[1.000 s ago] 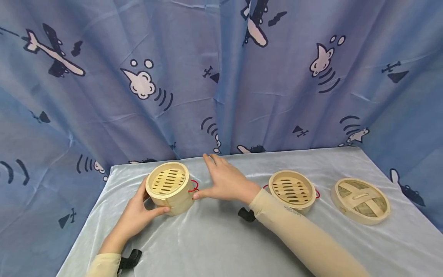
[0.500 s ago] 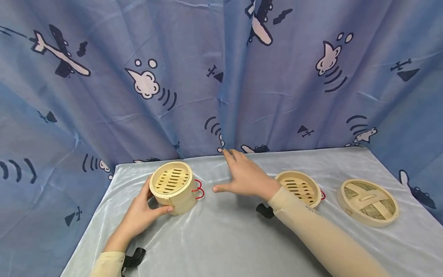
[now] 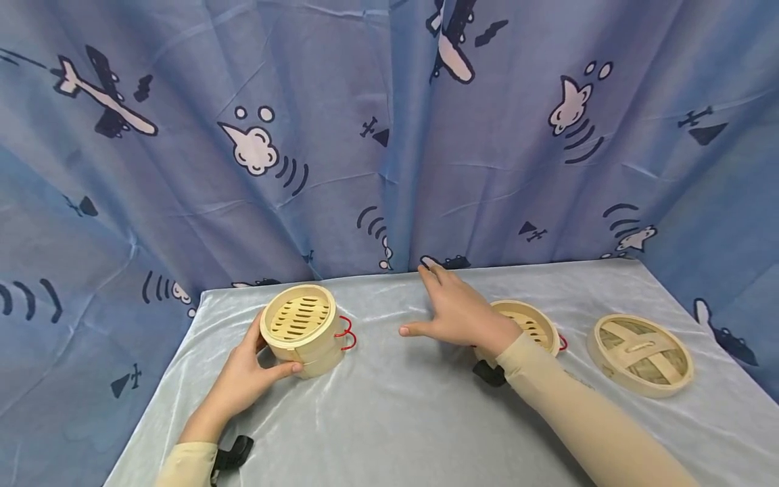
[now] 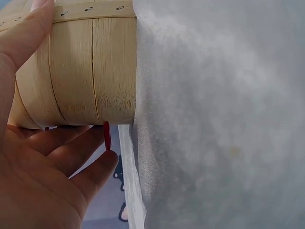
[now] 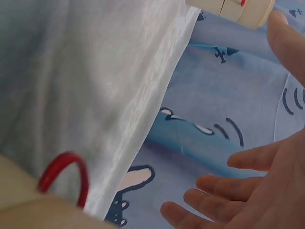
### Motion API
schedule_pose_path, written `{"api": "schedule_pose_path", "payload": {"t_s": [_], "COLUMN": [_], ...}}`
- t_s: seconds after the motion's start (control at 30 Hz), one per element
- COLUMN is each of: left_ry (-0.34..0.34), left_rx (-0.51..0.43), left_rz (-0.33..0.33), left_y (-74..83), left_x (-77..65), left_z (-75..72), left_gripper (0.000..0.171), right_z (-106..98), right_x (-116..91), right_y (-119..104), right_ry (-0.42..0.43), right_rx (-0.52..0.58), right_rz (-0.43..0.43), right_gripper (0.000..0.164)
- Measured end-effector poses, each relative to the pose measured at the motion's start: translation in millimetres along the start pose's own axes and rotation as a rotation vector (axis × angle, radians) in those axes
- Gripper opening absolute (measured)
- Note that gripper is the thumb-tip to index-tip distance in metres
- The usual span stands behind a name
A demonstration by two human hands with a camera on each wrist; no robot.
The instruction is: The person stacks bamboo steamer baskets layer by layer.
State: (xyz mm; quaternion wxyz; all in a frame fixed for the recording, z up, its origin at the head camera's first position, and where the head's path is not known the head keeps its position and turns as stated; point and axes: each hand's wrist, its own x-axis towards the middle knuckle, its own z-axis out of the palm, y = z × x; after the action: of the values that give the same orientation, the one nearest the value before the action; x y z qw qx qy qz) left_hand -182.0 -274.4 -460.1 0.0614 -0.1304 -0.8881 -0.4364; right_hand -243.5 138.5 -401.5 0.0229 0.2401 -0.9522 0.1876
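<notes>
At the left of the cloth stands a stack of bamboo steamer baskets [image 3: 322, 355], a slatted floor showing in the top one and red loop handles on its right side. My left hand [image 3: 243, 375] grips it, thumb on the near wall and fingers round the far side. In the left wrist view, fingers lie along the bamboo wall [image 4: 76, 71] by a red handle [image 4: 107, 136]. My right hand [image 3: 462, 314] hovers between the stack and another steamer basket [image 3: 528, 318], fingers spread and holding nothing. Its wrist partly covers that basket.
A round bamboo steamer lid [image 3: 644, 352] with crossed strips lies at the far right. Pale velvety cloth [image 3: 365, 426] covers the table, and a blue patterned curtain [image 3: 328, 135] hangs behind its back edge.
My right hand has moved right, away from the stack's red handles toward the other basket. My left hand keeps its grip on the stack, which stays in place.
</notes>
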Motion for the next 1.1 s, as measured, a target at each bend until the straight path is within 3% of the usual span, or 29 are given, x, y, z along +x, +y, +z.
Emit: {"api": "schedule_pose_path", "payload": {"t_s": [0.57,0.83,1.1], "left_ry": [-0.003,0.000,0.002], "left_rx": [-0.025,-0.028,-0.022], "left_rz": [0.036,0.036,0.029], "left_y": [1.5,4.9,4.4], "left_x": [4.3,3.3,2.9], "left_z": [-0.3,-0.3,0.1], "left_gripper": [0.115,0.115,0.116], "right_z": [-2.3,-10.3,-19.1], "right_x": [-28.5,-44.2,-57.9], "right_y": [36.6,49.2,59.4], "right_ry": [0.009,-0.003,0.003], "right_rx": [0.035,-0.057,-0.100], "right_rz": [0.064,0.104,0.097], "right_gripper": [0.131,0.134,0.126]}}
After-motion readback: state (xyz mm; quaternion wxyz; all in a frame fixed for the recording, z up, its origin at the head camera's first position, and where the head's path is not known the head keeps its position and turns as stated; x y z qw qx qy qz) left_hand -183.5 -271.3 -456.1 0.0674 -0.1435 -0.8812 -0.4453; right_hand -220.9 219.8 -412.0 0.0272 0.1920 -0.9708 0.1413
